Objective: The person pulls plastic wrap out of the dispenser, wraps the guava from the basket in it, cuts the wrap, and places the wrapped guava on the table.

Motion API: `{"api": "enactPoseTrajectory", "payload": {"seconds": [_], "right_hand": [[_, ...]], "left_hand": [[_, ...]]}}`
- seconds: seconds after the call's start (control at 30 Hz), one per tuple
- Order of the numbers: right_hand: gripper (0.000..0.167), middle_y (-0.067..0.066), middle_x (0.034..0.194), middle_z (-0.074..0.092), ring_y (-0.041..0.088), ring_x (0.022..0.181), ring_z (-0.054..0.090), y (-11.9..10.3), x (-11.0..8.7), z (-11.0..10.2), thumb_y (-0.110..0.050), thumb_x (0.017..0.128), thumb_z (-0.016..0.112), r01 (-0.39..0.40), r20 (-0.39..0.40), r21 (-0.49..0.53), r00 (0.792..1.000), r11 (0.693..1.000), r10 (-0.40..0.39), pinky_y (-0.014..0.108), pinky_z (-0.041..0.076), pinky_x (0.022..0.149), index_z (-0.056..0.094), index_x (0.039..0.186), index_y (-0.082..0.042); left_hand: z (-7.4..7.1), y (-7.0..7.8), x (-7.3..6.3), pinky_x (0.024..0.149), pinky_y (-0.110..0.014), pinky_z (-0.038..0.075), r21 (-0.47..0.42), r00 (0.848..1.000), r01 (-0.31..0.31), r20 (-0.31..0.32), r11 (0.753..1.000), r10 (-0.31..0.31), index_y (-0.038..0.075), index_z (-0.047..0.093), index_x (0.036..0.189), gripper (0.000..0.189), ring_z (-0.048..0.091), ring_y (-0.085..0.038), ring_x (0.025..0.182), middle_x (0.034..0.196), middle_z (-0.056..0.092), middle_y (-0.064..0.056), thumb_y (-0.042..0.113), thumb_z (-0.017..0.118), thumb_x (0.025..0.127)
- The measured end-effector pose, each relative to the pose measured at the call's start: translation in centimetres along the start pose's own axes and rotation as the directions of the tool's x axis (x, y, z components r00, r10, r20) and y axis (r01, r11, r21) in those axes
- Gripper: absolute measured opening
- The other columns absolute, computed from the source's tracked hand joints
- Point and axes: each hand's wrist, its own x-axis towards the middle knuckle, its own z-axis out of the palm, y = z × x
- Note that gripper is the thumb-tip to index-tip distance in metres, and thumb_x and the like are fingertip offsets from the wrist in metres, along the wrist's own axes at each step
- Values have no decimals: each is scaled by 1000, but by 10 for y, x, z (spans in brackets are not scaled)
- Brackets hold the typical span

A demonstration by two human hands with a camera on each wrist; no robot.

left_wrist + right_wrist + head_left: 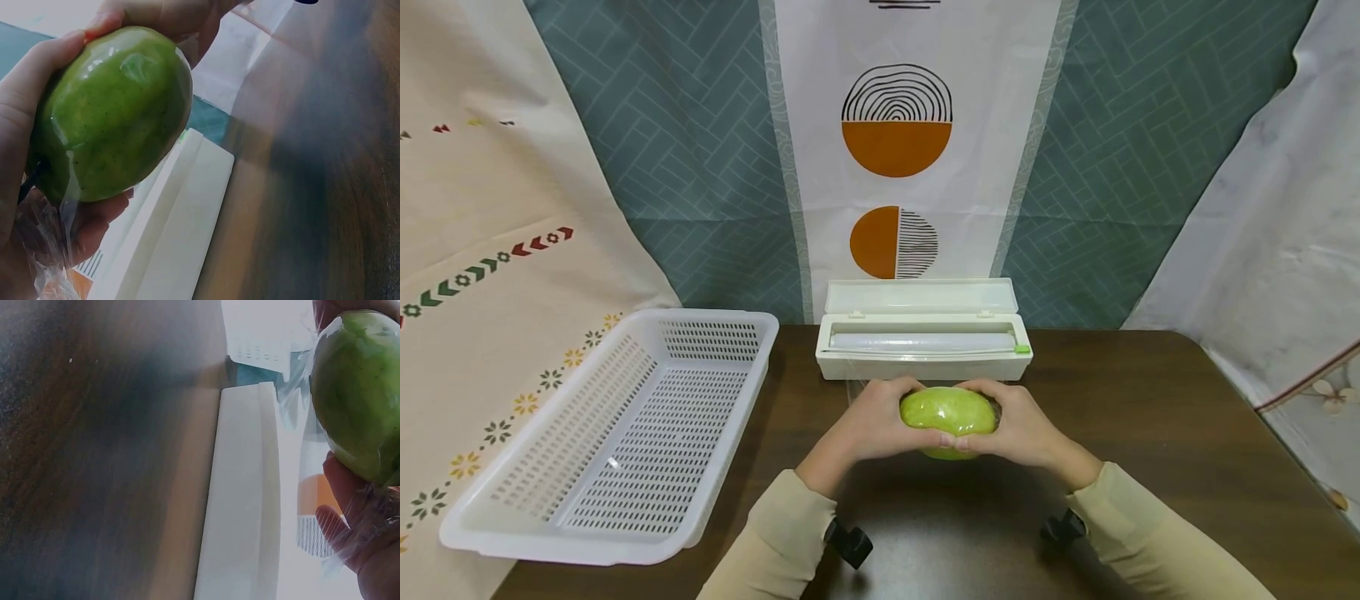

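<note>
Both hands hold a green mango [947, 407] above the dark table, close in front of the cling film dispenser [925, 367]. My left hand [880, 423] grips its left end and my right hand [1021, 427] its right end, with the thumbs meeting at the near side. Shiny cling film [53, 269] lies tight over the mango's skin and bunches loosely at its end by the left palm. More crumpled film [369, 528] shows against the right palm and fingers. Inside the dispenser, under its raised lid [921, 296], sits a film roll [923, 342].
A white perforated plastic basket [703, 492] stands at the left of the brown table [1165, 417]. Behind the dispenser hangs a patterned cloth [1015, 167]. Pale cloths drape at both sides, and a green slider [1022, 349] sits at the dispenser's right end.
</note>
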Motion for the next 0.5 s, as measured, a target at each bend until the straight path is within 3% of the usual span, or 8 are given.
{"api": "enactPoseTrajectory", "payload": {"seconds": [0.5], "right_hand": [[51, 1, 91, 65, 8, 73, 54, -8, -2, -1, -28, 69, 82, -72, 31, 6, 997, 997, 71, 23, 48, 61, 63, 111, -6]], "left_hand": [[-2, 3, -1, 52, -22, 48, 12, 1000, 16, 25, 1000, -17, 12, 63, 99, 53, 55, -7, 63, 77, 61, 7, 55, 74, 71]]}}
